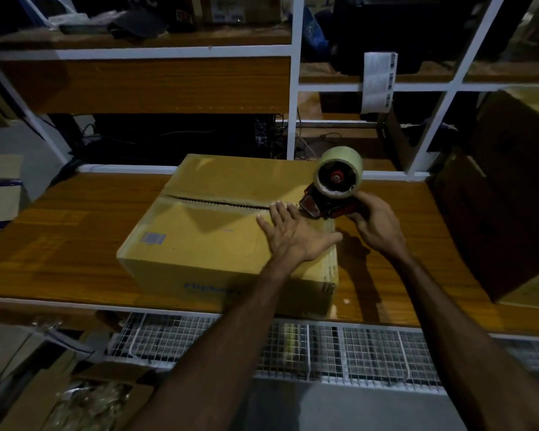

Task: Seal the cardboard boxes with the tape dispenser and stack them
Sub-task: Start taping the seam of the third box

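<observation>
On box (218, 231) — left hand (293, 234) flat, right hand (377, 225) gripping dispenser (333, 185).

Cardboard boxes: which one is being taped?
The tan cardboard box mid-table, under the flat left hand; right hand holds the red tape dispenser on its seam.

A wooden worktop (75, 244) spans the view, backed by a white metal shelf frame (294, 88). A strip of printed labels (378, 82) hangs from a crossbar of the frame. A dark cap (137, 23) lies on the upper shelf (its details too dim to read). White wire-mesh baskets (339, 349) hang under the worktop's front edge. An open carton (84, 396) of clear-wrapped items sits low on the left.
</observation>
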`<state>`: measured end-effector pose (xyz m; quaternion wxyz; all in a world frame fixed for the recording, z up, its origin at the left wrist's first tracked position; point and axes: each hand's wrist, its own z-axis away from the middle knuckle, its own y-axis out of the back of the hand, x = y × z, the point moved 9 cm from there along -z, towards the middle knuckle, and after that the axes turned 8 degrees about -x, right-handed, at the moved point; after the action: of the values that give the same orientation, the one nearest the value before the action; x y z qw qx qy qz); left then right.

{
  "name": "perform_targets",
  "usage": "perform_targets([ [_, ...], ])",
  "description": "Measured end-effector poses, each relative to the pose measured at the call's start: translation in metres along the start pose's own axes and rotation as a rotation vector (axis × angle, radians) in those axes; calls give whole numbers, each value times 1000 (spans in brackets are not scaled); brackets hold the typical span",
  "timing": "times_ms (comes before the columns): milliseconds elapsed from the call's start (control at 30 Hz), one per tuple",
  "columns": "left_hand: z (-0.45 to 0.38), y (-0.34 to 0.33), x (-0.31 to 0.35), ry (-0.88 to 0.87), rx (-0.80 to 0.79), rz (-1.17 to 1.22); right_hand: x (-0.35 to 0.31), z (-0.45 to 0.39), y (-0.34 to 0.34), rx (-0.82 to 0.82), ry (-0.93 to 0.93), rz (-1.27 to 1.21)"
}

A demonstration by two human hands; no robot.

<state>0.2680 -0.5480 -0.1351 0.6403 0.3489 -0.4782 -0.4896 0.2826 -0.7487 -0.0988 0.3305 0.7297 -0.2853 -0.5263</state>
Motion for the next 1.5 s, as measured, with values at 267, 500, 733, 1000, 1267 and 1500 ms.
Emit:
perform_targets([
  [267, -3, 14, -59, -86, 5, -80, -25, 10, -9, 15, -12, 67],
  [500, -24, 35, -128, -102, -6, -187, -3, 43, -2, 5, -43, 148],
  [733, -22, 44, -144, -161, -11, -226, -38, 41, -9, -86, 21, 393],
  [1000, -24, 48, -158, -174, -12, -238, -44, 58, -19, -215, -1, 567],
  [1267, -25, 46, -159, -188, -8, -231, -80, 66, -68, -255, -59, 658],
  [1500, -24, 46, -158, -192, -16, -252, -87, 77, -105, -195, -167, 595],
])
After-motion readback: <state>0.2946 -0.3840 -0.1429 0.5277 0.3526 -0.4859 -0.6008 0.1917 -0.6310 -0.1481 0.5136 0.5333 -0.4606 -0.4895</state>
